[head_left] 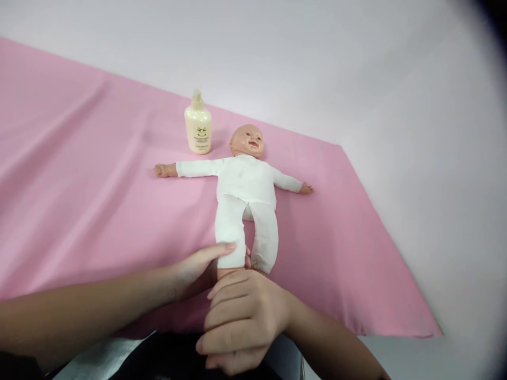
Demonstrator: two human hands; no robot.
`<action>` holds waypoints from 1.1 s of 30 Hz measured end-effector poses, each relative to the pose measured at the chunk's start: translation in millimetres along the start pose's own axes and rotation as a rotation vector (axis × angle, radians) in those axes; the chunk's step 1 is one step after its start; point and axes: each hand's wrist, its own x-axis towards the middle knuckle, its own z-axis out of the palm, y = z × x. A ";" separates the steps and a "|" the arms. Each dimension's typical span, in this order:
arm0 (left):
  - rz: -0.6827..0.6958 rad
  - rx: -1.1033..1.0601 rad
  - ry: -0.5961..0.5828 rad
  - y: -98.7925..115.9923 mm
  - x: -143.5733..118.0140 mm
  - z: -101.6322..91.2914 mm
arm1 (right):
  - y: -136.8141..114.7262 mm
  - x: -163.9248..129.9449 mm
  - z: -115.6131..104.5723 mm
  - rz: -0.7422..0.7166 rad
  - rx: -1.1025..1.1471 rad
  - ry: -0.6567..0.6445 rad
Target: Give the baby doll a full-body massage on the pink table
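Note:
A baby doll (247,179) with a white cloth body lies on its back, arms spread wide and legs pointing toward me. My left hand (206,264) wraps round the lower part of the doll's leg on the left, thumb on top and fingers underneath. Just below it, my right hand (245,316) curls over the foot end of that same leg. The foot itself is hidden by the right hand's fingers. The doll's other leg (266,237) lies beside it, its foot mostly out of sight behind my right hand.
A cream pump bottle (198,126) with a printed label stands upright to the left of the doll's head. Pink cloth (99,184) covers the table, with folds on the left and an edge at the right. A white surface (277,58) extends behind the cloth.

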 end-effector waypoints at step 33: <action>-0.165 0.006 -0.002 -3.5 -4.2 -2.3 | -3.7 0.9 -13.1 0.046 -0.387 0.384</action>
